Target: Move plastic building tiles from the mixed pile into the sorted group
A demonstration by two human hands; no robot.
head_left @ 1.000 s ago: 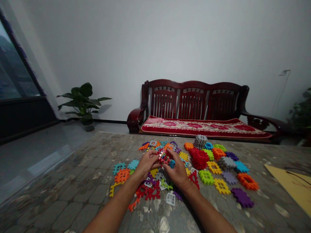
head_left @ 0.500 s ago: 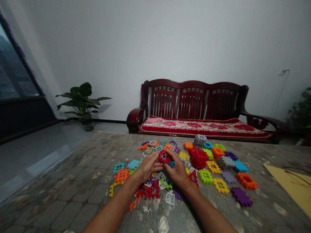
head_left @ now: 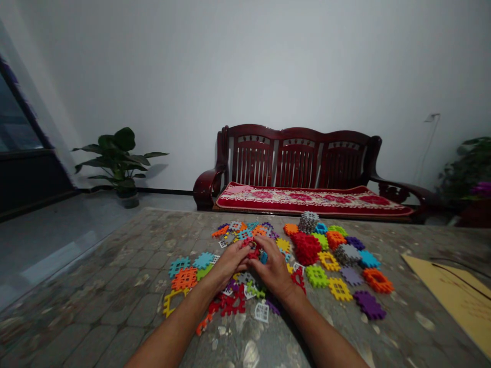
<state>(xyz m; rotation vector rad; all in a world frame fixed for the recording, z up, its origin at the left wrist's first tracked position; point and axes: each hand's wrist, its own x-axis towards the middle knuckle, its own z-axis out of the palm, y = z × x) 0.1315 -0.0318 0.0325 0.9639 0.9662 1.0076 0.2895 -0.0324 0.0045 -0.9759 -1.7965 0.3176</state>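
Between my two hands, above the loose pieces, is a red plastic interlocking block [head_left: 251, 248] with an opening in its middle. My left hand [head_left: 231, 261] grips its left side, fingers closed. On the other side my right hand [head_left: 271, 261] pinches the same block with thumb and fingers. Below my hands lie red pieces [head_left: 233, 303], green ones [head_left: 256, 290] and a white lattice window piece [head_left: 262, 312]. A stack of red blocks [head_left: 306, 248] stands to the right of my right hand. My palms hide part of the pile.
Grouped blocks lie right, including a grey stack [head_left: 309, 222], a yellow window block [head_left: 339, 290] and a purple block [head_left: 369, 305]. Orange [head_left: 184, 278] and teal blocks [head_left: 179, 266] lie left. A yellow board [head_left: 448, 291] with dark cords covers the table's right edge. A wooden bench [head_left: 295, 158] stands behind.
My view has turned slightly to the right, so everything sits further left. Both hands still hold the red block, which now looks tilted differently and is more covered by my fingers.
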